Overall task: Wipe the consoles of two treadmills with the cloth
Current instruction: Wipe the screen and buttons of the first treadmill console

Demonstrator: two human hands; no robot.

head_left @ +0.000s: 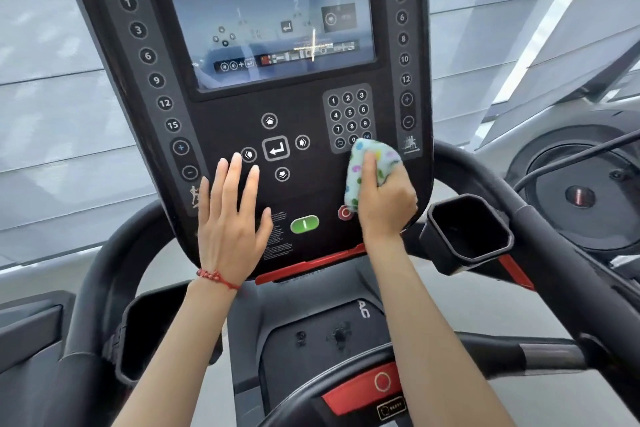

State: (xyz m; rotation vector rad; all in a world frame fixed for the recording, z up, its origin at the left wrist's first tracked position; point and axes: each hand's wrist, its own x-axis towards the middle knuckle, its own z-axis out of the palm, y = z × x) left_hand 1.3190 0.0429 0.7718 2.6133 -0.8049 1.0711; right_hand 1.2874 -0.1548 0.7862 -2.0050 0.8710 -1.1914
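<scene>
My right hand [388, 204] is closed around one bunched cloth [372, 166], pressed to the console [311, 194] just below the keypad [349, 118]. My left hand [232, 218] lies flat and empty on the panel. The cloth looks soft, light, best held wadded. I count one console; a second treadmill [581, 191] stands right.

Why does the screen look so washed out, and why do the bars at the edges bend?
In the head view, the screen mirrors the bright surroundings, with a cross-shaped glint low on it; the wide-angle lens bows the handlebar and the console edges; the keypad beside the cloth stays sharp, the background slightly soft.
</scene>
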